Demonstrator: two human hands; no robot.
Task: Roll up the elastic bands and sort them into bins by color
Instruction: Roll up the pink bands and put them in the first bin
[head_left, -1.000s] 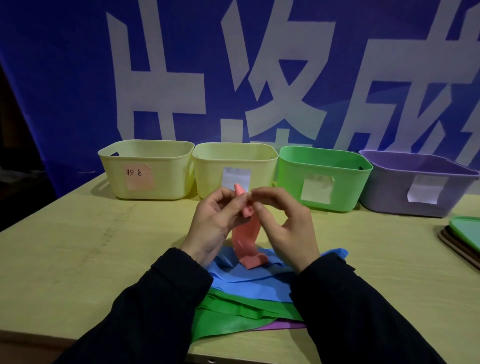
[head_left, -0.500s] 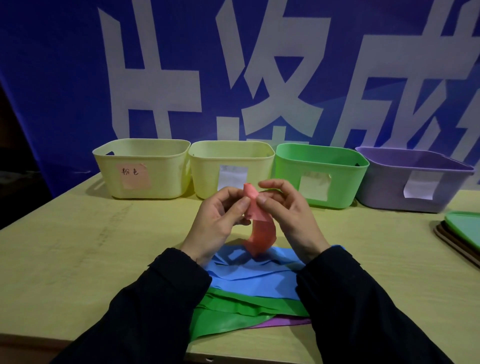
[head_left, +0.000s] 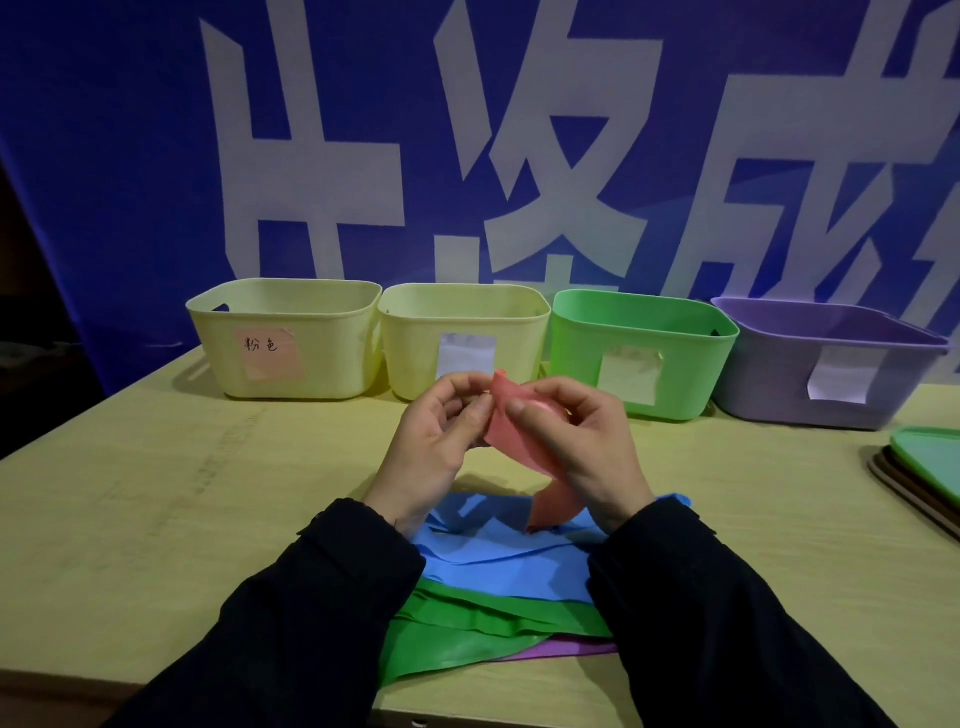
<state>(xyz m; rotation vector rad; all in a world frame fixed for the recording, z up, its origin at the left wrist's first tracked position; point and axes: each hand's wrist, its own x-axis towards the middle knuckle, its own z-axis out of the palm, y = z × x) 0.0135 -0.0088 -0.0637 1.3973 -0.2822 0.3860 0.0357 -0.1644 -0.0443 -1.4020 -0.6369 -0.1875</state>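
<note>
A light wooden table (head_left: 156, 493) is seen. Four bins are lined up at its back: two yellow bins (head_left: 291, 374) (head_left: 415, 358), a green bin (head_left: 685, 374) and a purple bin (head_left: 769, 384). Blue bands (head_left: 498, 561), green bands (head_left: 467, 629) and a purple band (head_left: 566, 649) are piled at the front. Stacked trays (head_left: 919, 467) are laid at the right edge.

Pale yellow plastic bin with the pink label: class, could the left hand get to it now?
Probably yes. The bin stands open-topped, with bare table between it and the left hand, though that hand pinches the pink elastic band.
</note>
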